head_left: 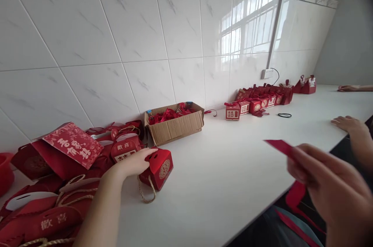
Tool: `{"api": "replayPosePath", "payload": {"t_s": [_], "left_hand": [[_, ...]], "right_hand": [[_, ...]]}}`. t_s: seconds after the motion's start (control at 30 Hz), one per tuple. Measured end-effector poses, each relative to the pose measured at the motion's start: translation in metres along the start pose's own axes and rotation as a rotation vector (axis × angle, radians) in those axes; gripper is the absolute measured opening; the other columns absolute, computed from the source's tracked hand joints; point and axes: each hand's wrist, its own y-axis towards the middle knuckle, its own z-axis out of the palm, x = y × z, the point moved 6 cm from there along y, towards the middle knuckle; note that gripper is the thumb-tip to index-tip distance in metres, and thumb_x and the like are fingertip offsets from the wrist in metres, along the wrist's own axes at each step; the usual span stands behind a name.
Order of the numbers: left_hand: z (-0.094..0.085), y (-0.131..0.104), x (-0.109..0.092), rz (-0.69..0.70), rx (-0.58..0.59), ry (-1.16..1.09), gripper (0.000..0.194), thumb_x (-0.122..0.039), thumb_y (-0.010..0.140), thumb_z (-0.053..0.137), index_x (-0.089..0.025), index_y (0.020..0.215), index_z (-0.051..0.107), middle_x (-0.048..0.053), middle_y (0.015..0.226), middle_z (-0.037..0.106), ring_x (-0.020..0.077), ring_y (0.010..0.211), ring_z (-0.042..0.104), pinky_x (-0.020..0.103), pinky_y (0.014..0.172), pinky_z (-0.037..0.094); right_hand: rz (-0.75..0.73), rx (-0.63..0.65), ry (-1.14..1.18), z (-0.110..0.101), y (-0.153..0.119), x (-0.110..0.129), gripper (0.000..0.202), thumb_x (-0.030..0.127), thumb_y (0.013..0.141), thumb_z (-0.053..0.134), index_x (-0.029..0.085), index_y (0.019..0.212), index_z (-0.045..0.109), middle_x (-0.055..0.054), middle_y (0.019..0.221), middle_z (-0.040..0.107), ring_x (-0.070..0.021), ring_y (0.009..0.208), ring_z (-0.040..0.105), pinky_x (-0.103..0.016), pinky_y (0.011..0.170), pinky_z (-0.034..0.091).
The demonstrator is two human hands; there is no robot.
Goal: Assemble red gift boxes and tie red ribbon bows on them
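My left hand (140,162) reaches across the pile at left and grips the top of a small red box (163,169) with a gold round pattern. A loop of twisted cord (147,196) hangs from that box onto the white table (204,185). At the right, over the table's front edge, my right hand (326,177) pinches a red ribbon (279,146). One pointed end of the ribbon sticks out to the left and the rest dangles below the hand.
Red boxes and bags (72,146) are heaped at the left. A cardboard box (176,128) of red ribbons stands by the wall. Several finished-looking red boxes (233,112) line the back right, near a black loop (284,115). Other people's hands (346,123) rest at far right.
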Motion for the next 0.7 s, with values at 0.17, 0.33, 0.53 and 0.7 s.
{"api": "replayPosePath", "payload": {"t_s": [0.17,0.33,0.53,0.7], "left_hand": [[0.031,-0.002,-0.049,0.167,0.231,-0.074,0.048,-0.037,0.075,0.050,-0.030,0.122,0.057,0.004,0.129,0.058,0.0251,0.109,0.059,0.029,0.084,0.049],[0.050,-0.012,-0.103,0.237,0.322,0.034,0.044,-0.048,0.076,0.052,-0.035,0.117,0.060,0.004,0.123,0.058,0.0240,0.092,0.064,0.028,0.071,0.050],[0.060,-0.029,-0.133,0.328,0.348,0.016,0.042,-0.056,0.078,0.048,-0.039,0.114,0.060,0.003,0.115,0.058,0.0213,0.080,0.063,0.026,0.060,0.048],[0.063,-0.034,-0.135,0.345,0.358,-0.005,0.035,-0.044,0.078,0.050,-0.039,0.111,0.062,0.002,0.106,0.060,0.0182,0.071,0.061,0.026,0.056,0.046]], "right_hand": [[0.112,0.309,-0.031,0.047,0.003,-0.005,0.046,0.055,0.080,0.053,0.020,0.053,0.042,0.002,0.054,0.036,-0.0114,0.051,0.030,-0.026,0.047,0.024],[0.195,0.509,-0.085,0.088,0.001,-0.021,0.040,0.053,0.081,0.050,0.019,0.059,0.048,0.004,0.055,0.034,-0.0102,0.051,0.028,-0.023,0.046,0.022],[0.212,0.558,-0.138,0.108,-0.004,-0.032,0.035,0.044,0.082,0.048,0.018,0.059,0.046,0.004,0.058,0.037,-0.0102,0.055,0.031,-0.023,0.049,0.026],[0.224,0.610,-0.191,0.112,-0.007,-0.041,0.032,0.040,0.083,0.047,0.018,0.059,0.046,0.005,0.057,0.034,-0.0096,0.053,0.027,-0.022,0.048,0.022]]}}
